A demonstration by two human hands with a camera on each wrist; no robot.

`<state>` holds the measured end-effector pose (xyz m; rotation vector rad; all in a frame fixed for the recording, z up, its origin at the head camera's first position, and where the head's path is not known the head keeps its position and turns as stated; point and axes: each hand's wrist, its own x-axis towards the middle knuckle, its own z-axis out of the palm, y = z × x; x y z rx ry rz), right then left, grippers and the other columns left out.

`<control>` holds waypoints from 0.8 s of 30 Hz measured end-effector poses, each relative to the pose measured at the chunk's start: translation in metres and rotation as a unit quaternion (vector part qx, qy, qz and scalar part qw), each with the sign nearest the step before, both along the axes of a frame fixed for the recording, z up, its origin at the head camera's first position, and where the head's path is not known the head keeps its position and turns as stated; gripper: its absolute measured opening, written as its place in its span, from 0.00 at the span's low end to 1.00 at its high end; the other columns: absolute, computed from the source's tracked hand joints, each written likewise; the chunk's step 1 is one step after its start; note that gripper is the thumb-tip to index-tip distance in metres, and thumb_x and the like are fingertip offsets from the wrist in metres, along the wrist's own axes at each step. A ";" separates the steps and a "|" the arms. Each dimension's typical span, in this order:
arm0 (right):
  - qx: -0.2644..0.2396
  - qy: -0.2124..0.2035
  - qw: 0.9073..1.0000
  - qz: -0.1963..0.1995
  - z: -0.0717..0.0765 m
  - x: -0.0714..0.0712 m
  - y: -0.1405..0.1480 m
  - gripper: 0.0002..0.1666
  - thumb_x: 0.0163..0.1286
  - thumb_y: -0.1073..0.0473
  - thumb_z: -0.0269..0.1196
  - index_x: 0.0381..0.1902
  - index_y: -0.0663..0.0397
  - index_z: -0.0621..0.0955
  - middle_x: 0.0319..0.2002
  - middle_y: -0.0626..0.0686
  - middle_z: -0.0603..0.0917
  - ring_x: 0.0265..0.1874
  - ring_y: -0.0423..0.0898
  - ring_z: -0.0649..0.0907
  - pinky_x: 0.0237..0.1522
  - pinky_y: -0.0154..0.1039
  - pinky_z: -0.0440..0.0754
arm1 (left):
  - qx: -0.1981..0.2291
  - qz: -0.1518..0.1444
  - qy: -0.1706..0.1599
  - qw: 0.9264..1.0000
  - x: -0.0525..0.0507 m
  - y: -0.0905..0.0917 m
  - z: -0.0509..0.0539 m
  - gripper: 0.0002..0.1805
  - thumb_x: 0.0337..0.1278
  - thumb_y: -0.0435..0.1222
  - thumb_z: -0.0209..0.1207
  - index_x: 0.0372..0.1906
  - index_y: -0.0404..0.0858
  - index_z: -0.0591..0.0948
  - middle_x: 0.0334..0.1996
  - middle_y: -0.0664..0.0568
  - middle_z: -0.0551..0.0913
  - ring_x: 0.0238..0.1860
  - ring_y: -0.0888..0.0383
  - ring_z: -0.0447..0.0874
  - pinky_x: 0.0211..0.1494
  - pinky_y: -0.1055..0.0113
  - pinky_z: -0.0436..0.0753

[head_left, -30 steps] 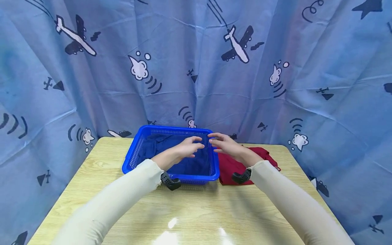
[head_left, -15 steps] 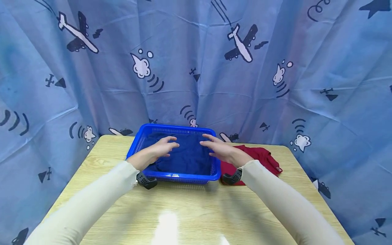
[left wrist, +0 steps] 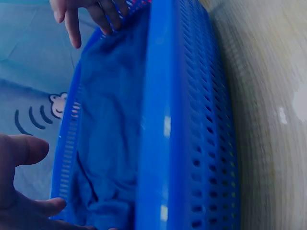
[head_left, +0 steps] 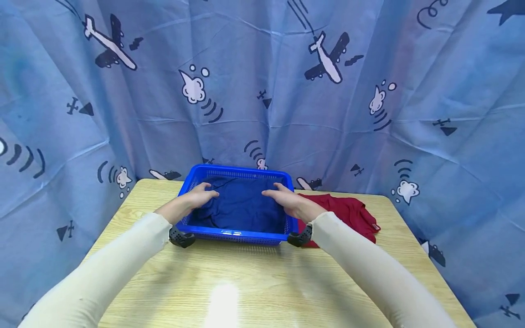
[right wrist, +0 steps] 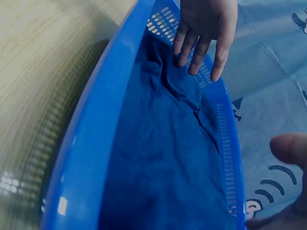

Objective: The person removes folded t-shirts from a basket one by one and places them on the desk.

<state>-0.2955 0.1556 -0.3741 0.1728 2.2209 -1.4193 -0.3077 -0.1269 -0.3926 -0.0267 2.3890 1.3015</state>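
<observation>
A blue plastic basket (head_left: 238,234) with perforated walls stands at the back of the table, and a dark blue cloth (head_left: 246,205) lies spread over its bottom. My left hand (head_left: 198,197) hovers over the basket's left end, its fingers extended and apart. Over the right end is my right hand (head_left: 287,198), fingers likewise reaching inward with nothing between them. Both wrist views show the cloth (left wrist: 112,110) wrinkled inside the basket (right wrist: 84,158). Whether any fingertip touches the cloth is hard to tell.
A crumpled red garment (head_left: 348,214) with a small white tag lies on the wooden table (head_left: 246,282) just right of the basket. Behind the table hangs a blue curtain (head_left: 238,77) printed with planes, and it also runs along both sides.
My hands have spread apart: the left moved left to the basket's left end, while the right shifted slightly left and down, over the right end. The cloth and red garment look unmoved.
</observation>
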 end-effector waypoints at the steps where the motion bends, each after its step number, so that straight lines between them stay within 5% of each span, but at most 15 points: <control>1: 0.005 0.000 1.000 -0.003 -0.001 0.000 -0.002 0.53 0.75 0.42 0.58 0.83 0.43 0.40 0.83 0.57 0.41 0.81 0.66 0.46 0.78 0.67 0.48 | -0.009 0.001 -0.001 1.000 0.000 -0.001 -0.001 0.38 0.74 0.44 0.48 0.80 0.34 0.50 0.80 0.34 0.48 0.79 0.36 0.51 0.79 0.40 0.59; 6: 0.010 -0.012 1.000 -0.020 -0.008 -0.006 -0.008 0.54 0.75 0.42 0.58 0.82 0.47 0.39 0.83 0.59 0.42 0.80 0.67 0.51 0.78 0.64 0.54 | -0.057 -0.005 -0.007 0.998 0.001 -0.001 -0.007 0.39 0.74 0.45 0.48 0.80 0.33 0.49 0.80 0.33 0.49 0.77 0.33 0.55 0.74 0.38 0.68; 10: -0.010 -0.027 0.999 -0.044 -0.015 -0.015 -0.005 0.56 0.75 0.45 0.59 0.82 0.50 0.35 0.82 0.60 0.47 0.71 0.60 0.68 0.77 0.55 0.65 | -0.049 0.003 -0.024 0.999 0.005 -0.002 -0.009 0.40 0.73 0.45 0.48 0.79 0.32 0.47 0.79 0.32 0.47 0.76 0.31 0.56 0.64 0.39 0.78; 13: -0.017 -0.036 0.998 -0.055 -0.018 -0.021 -0.002 0.57 0.76 0.48 0.59 0.82 0.49 0.33 0.79 0.60 0.52 0.48 0.50 0.76 0.60 0.41 0.79 | -0.025 0.015 -0.041 0.999 0.007 -0.006 -0.009 0.41 0.73 0.44 0.48 0.79 0.31 0.45 0.79 0.30 0.46 0.76 0.32 0.54 0.59 0.43 0.84; 16: -0.025 -0.030 0.998 -0.058 -0.018 -0.024 0.001 0.56 0.77 0.51 0.58 0.81 0.50 0.32 0.76 0.61 0.57 0.35 0.44 0.73 0.40 0.32 0.75 | -0.005 0.029 -0.047 0.998 0.007 -0.008 -0.006 0.42 0.73 0.43 0.47 0.80 0.33 0.42 0.79 0.30 0.44 0.77 0.33 0.53 0.56 0.48 0.86; 21: -0.044 -0.014 0.997 -0.060 -0.014 -0.024 0.006 0.48 0.78 0.55 0.57 0.80 0.60 0.41 0.71 0.61 0.63 0.46 0.45 0.75 0.42 0.30 0.76 | 0.000 0.037 -0.044 0.998 0.003 -0.008 0.002 0.45 0.72 0.45 0.48 0.81 0.33 0.38 0.81 0.33 0.40 0.79 0.35 0.50 0.65 0.43 0.80; 24: -0.034 -0.018 0.998 -0.053 -0.016 -0.024 0.008 0.38 0.78 0.55 0.57 0.75 0.65 0.55 0.56 0.57 0.72 0.43 0.46 0.75 0.47 0.33 0.74 | -0.021 0.035 -0.043 0.998 0.004 -0.007 0.003 0.46 0.71 0.46 0.48 0.80 0.30 0.39 0.81 0.34 0.42 0.78 0.34 0.51 0.68 0.38 0.74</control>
